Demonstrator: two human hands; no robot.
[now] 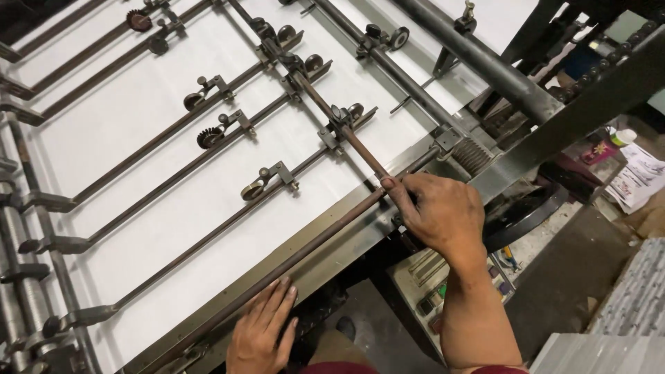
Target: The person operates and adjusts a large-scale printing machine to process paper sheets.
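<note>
Right hand (443, 218) grips the cross rod (346, 135); left hand (263, 332) lies flat on the long rod (277, 273) below. Slide gently, keeping the roller brackets (343, 118) square.

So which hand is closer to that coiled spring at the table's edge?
Right. The right hand grips a rod just below-left of the coiled spring; the left hand rests far down the table's edge rail.

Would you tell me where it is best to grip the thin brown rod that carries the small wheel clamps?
Probably its bare near end, where the right hand pinches the brown rod now. Farther up, wheel clamps crowd it. Come from the machine's open front edge.
</note>
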